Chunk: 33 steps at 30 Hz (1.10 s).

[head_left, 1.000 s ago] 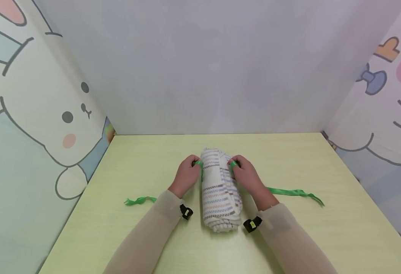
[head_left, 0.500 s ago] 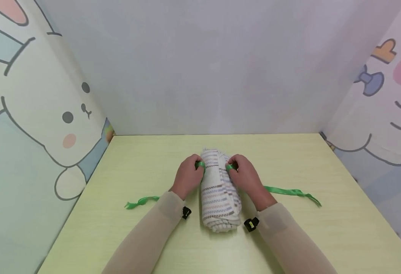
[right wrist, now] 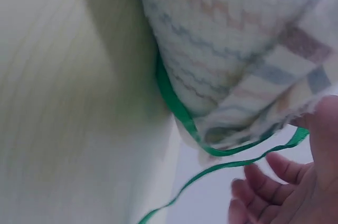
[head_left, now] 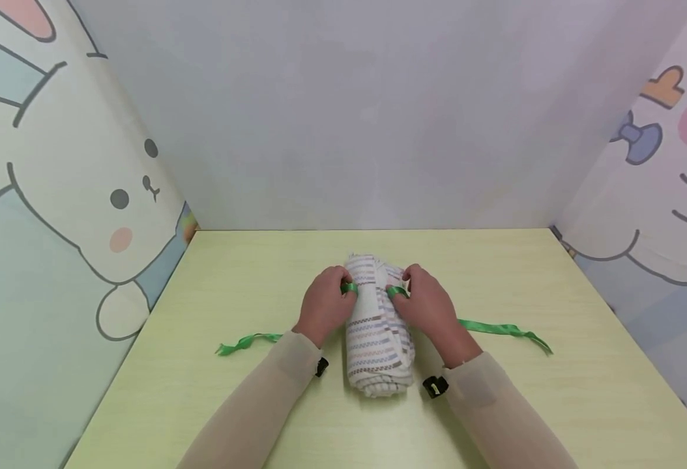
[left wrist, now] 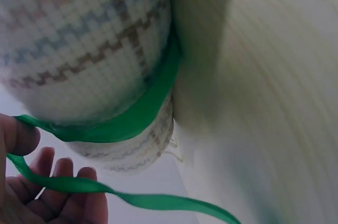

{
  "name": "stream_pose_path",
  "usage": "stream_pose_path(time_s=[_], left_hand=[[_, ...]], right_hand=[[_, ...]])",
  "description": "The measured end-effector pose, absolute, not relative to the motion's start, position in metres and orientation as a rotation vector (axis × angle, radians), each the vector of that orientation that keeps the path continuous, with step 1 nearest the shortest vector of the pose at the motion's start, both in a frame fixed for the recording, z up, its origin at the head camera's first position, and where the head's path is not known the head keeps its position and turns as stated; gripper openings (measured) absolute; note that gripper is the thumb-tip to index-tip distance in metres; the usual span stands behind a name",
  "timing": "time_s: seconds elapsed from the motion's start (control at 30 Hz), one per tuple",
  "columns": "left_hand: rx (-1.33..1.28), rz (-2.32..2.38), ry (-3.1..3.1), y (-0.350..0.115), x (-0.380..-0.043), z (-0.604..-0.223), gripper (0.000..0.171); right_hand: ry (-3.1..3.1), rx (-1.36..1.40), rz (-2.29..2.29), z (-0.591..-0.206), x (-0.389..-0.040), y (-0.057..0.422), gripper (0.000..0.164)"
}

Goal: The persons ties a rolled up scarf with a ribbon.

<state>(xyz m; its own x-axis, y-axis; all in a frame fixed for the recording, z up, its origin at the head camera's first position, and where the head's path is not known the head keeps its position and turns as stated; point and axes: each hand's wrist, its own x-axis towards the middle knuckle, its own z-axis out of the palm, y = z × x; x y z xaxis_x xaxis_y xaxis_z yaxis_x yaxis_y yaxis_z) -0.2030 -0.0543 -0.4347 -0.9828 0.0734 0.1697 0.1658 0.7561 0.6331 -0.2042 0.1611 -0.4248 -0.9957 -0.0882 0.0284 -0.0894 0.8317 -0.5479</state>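
Observation:
A rolled striped towel (head_left: pixel 373 345) lies lengthwise on the table, its near end showing the coiled layers. A green ribbon (left wrist: pixel 121 126) passes round the roll from beneath and comes up on both sides. My left hand (head_left: pixel 324 301) pinches the ribbon at the towel's left upper edge. On the opposite side, my right hand (head_left: pixel 428 303) pinches the other length, its thumb over the towel's top. Both wrist views show the ribbon running from thumb and forefinger, with the other fingers loosely bent. The loose ribbon tails (head_left: pixel 504 329) trail outward on the table, partly hidden by the forearms.
The pale wooden table (head_left: pixel 249 417) extends round the towel on every side. A plain wall (head_left: pixel 373 117) rises behind it, and cartoon-printed panels (head_left: pixel 56 228) flank it left and right. Small black devices (head_left: pixel 435 387) sit at the sleeve cuffs.
The left hand has shifted slightly right, over the towel's edge, bringing the ribbon closer in against the roll. The right hand's thumb has come inward onto the towel's top. The towel stays in place.

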Motion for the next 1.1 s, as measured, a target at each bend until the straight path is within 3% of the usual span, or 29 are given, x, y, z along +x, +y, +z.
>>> stream_pose_path(time_s=[0.23,0.47,0.73,0.97,1.1], left_hand=[[0.005,-0.730,-2.925,-0.056,-0.197,-0.432,0.032],[0.043,-0.694,-3.093,-0.058,-0.192,-0.434,0.053],[0.054,-0.998,-3.045,-0.054,-0.186,-0.436,0.049],[0.027,-1.171,-2.984,-0.050,-0.180,-0.434,0.047],[0.010,-1.303,-2.949,-0.048,-0.179,-0.435,0.046]], right_hand=[[-3.207,0.005,0.811,-0.408,-0.193,0.167,0.054],[-3.324,-0.034,0.941,-0.416,-0.190,0.173,0.068],[-3.212,-0.075,1.277,-0.432,-0.191,0.178,0.071],[-3.043,-0.064,1.547,-0.438,-0.188,0.178,0.053],[-2.856,0.073,1.869,-0.445,-0.184,0.173,0.060]])
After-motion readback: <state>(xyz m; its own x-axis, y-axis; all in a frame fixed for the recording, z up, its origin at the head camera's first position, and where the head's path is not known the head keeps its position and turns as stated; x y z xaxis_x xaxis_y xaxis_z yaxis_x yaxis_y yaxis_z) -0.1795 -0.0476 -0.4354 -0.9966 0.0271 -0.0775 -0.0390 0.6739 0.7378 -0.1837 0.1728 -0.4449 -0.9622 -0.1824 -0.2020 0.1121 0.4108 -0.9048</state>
